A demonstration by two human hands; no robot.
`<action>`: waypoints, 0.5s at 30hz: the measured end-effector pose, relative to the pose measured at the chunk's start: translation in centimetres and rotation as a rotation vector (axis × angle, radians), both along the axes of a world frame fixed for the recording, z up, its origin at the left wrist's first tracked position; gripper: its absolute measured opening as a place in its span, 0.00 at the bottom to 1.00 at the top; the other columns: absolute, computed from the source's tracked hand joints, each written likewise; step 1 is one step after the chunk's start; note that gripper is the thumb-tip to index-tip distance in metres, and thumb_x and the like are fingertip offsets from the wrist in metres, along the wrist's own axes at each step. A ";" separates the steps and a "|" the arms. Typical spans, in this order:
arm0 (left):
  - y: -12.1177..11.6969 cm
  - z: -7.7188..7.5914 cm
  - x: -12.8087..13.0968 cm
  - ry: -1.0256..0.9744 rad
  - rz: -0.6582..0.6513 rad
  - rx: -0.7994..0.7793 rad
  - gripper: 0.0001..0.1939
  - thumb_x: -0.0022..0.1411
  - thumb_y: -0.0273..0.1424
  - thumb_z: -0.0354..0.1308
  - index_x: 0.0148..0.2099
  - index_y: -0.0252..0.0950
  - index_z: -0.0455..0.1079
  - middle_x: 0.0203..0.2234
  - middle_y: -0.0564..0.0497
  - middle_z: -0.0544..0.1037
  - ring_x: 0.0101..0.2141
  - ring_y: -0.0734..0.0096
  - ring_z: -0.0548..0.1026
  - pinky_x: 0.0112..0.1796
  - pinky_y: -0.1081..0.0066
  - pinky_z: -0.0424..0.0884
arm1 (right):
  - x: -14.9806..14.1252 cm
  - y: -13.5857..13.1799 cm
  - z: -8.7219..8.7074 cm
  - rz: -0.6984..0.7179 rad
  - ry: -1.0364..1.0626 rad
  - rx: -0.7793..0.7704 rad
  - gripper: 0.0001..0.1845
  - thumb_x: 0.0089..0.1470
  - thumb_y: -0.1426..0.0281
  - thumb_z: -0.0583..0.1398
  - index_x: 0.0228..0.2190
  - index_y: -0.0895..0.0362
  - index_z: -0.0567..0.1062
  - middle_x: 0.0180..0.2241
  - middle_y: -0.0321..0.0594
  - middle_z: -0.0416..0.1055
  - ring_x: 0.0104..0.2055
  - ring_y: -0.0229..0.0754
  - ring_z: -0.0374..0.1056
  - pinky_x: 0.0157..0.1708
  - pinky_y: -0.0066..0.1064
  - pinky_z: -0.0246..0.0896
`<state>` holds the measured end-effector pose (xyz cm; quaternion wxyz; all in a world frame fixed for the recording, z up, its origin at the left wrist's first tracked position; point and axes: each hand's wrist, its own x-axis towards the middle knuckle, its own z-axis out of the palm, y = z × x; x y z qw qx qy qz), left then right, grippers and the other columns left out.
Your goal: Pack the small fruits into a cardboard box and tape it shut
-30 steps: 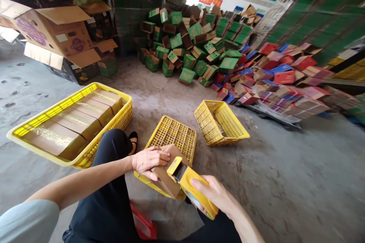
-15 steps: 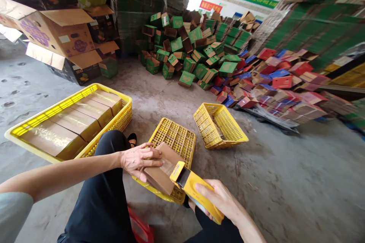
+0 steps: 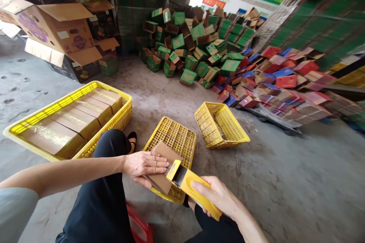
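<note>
My left hand [image 3: 146, 167] lies flat on top of a brown cardboard box [image 3: 168, 152], its fingers stretched out across the middle of the box. The box sits on an upturned yellow plastic crate [image 3: 179, 133] between my knees. A yellow tape dispenser [image 3: 196, 193] is gripped in my right hand [image 3: 218, 197], thumb on its upper side. The dispenser's front end is at the box, close to my left fingertips. Under my left palm the box surface is hidden.
On the left stands a long yellow crate [image 3: 129, 112] holding several taped boxes [image 3: 74, 119]. An upright yellow crate [image 3: 225, 125] is farther right. Behind are heaps of green boxes [image 3: 188, 76] and red and blue boxes [image 3: 286, 81]. A red plastic object [image 3: 139, 226] is below me.
My left hand has slid a little to the right along the box, fingers now flatter over its middle. The tape dispenser has shifted slightly left and up.
</note>
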<state>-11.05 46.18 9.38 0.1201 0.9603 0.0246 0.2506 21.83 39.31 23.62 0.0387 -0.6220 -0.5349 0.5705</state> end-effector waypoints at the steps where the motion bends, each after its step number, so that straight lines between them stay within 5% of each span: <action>1: 0.1 -0.2 -0.1 -0.004 0.005 0.009 0.42 0.75 0.51 0.51 0.77 0.27 0.50 0.69 0.31 0.64 0.71 0.49 0.59 0.70 0.54 0.56 | 0.0 0.1 -0.1 0.000 0.005 -0.002 0.35 0.52 0.37 0.63 0.36 0.58 0.75 0.21 0.37 0.76 0.21 0.41 0.72 0.19 0.26 0.67; 9: 0.6 -1.3 -0.5 -0.047 0.033 0.004 0.44 0.74 0.51 0.54 0.78 0.28 0.48 0.68 0.32 0.66 0.70 0.50 0.61 0.70 0.54 0.57 | 1.2 0.4 0.4 0.052 0.013 -0.067 0.36 0.51 0.35 0.63 0.35 0.58 0.75 0.22 0.37 0.76 0.21 0.40 0.73 0.19 0.25 0.67; 15: 0.3 -0.1 -0.6 -0.025 0.023 -0.058 0.48 0.71 0.54 0.56 0.78 0.27 0.48 0.69 0.33 0.65 0.71 0.49 0.60 0.70 0.54 0.57 | 1.6 0.0 0.8 0.038 0.022 -0.064 0.36 0.50 0.36 0.63 0.35 0.57 0.74 0.21 0.36 0.76 0.21 0.39 0.72 0.19 0.24 0.66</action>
